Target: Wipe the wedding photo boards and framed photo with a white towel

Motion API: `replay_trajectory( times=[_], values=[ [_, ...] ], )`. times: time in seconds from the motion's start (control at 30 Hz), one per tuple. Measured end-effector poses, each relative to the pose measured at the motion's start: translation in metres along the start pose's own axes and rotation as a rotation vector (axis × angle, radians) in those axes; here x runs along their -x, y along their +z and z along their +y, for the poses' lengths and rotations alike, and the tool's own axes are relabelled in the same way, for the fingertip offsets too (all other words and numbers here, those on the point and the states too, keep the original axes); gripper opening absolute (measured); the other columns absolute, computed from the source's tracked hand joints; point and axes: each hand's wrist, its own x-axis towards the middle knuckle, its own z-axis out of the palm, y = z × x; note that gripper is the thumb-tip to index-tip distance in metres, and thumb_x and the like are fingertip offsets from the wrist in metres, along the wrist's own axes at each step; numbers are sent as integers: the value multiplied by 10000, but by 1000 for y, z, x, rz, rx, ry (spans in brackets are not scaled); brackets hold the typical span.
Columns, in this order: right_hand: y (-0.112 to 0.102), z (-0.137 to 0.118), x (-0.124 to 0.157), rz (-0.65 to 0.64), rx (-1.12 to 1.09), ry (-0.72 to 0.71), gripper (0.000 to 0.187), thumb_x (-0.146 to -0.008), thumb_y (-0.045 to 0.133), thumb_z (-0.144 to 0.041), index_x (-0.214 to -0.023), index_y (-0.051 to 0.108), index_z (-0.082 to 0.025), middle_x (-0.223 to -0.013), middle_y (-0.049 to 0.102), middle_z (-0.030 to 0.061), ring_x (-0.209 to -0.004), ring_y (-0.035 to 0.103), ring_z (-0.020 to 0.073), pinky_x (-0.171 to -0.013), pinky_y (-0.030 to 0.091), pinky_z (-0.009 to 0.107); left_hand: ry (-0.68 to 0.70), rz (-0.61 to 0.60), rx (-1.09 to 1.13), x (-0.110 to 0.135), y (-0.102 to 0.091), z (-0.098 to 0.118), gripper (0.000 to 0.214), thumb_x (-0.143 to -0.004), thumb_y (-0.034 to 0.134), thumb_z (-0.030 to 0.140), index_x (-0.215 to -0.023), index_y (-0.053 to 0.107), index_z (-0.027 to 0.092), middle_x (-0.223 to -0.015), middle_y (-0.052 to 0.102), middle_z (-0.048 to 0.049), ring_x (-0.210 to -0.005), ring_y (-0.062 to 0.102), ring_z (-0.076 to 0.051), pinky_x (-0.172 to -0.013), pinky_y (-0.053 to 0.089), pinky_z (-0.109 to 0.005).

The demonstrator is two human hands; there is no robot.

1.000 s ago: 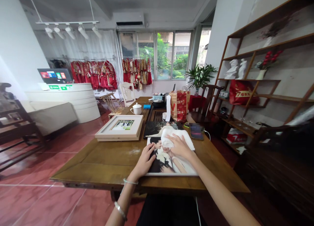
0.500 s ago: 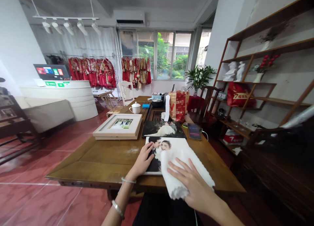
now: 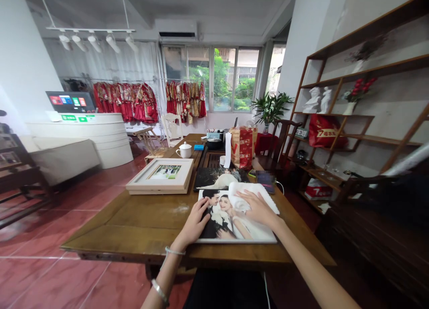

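A square photo print (image 3: 214,224) of a couple lies flat near the front edge of the wooden table. My left hand (image 3: 197,219) rests on its left side with the fingers stretched out. Over the print's upper right part lies a white cloth (image 3: 270,204), rumpled under my right hand (image 3: 256,206). That hand presses down on the cloth with its fingers spread, and its thumb is hard to make out. The cloth hides part of the print and reaches past its far edge, over the corner of a dark photo print (image 3: 209,177) behind it.
On the left of the table (image 3: 134,224) lies a pale framed picture (image 3: 159,177), with a lidded white cup (image 3: 185,150) behind. A phone (image 3: 266,181) with a cable is at the right. A red and tan paper bag (image 3: 243,146) stands farther back.
My right hand has moved away from me, up the print, taking the cloth with it. More of the print's lower right now shows. My left hand has stayed in place.
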Motion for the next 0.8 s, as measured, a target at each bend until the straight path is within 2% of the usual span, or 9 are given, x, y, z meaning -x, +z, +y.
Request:
replay_trajectory(
  times=[0.13, 0.23, 0.37, 0.5, 0.6, 0.7, 0.8],
  values=[
    [0, -1, -23, 32, -6, 19, 674, -677, 447, -154, -1349, 419, -200, -1428, 379, 51, -1348, 223, 249, -1083, 16, 531, -7, 2, 5, 1, -2, 2, 456, -856, 451, 250, -1309, 469, 203, -1427, 385, -92, -1347, 288, -234, -1129, 192, -448],
    [0, -4, -16, 43, -8, 26, 696, -666, 436, -141, -1360, 403, -187, -1423, 383, 72, -1349, 216, 255, -1069, -16, 563, -12, -6, 6, 0, -2, 3, 459, -857, 449, 256, -1312, 464, 197, -1429, 380, -96, -1347, 287, -234, -1130, 190, -447],
    [3, -13, 23, 27, -11, -33, 730, -637, 442, -142, -1357, 406, -258, -1433, 371, 13, -1356, 196, 258, -1070, -17, 568, -26, -9, 0, -1, 0, 2, 465, -857, 444, 257, -1317, 456, 189, -1435, 367, -99, -1352, 273, -234, -1133, 181, -448],
    [8, -26, 74, -11, 1, -119, 854, -549, 403, -85, -1366, 372, -332, -1448, 336, -50, -1365, 174, 238, -1070, -40, 576, -7, -6, -13, -1, 1, 0, 465, -859, 443, 250, -1321, 450, 194, -1434, 371, -100, -1350, 277, -237, -1129, 187, -457],
    [8, -34, 98, -30, 5, -156, 884, -534, 393, -80, -1371, 350, -361, -1454, 314, -72, -1366, 171, 236, -1069, -47, 583, 12, 1, -17, -1, 1, 0, 459, -864, 441, 245, -1321, 448, 206, -1429, 380, -96, -1347, 284, -236, -1124, 202, -461],
    [7, -36, 97, -40, -10, -149, 876, -536, 390, -81, -1365, 361, -364, -1446, 327, -74, -1364, 183, 237, -1070, -29, 588, 10, 7, -17, 0, 1, -1, 457, -862, 445, 241, -1318, 453, 202, -1429, 380, -100, -1348, 284, -238, -1124, 201, -464],
    [5, -33, 76, -38, -26, -110, 877, -519, 396, -81, -1357, 387, -341, -1439, 346, -54, -1363, 184, 247, -1070, -17, 590, 7, 12, -3, -1, 1, -1, 454, -856, 457, 237, -1309, 464, 213, -1428, 385, -91, -1346, 290, -238, -1124, 202, -465]
  ],
)
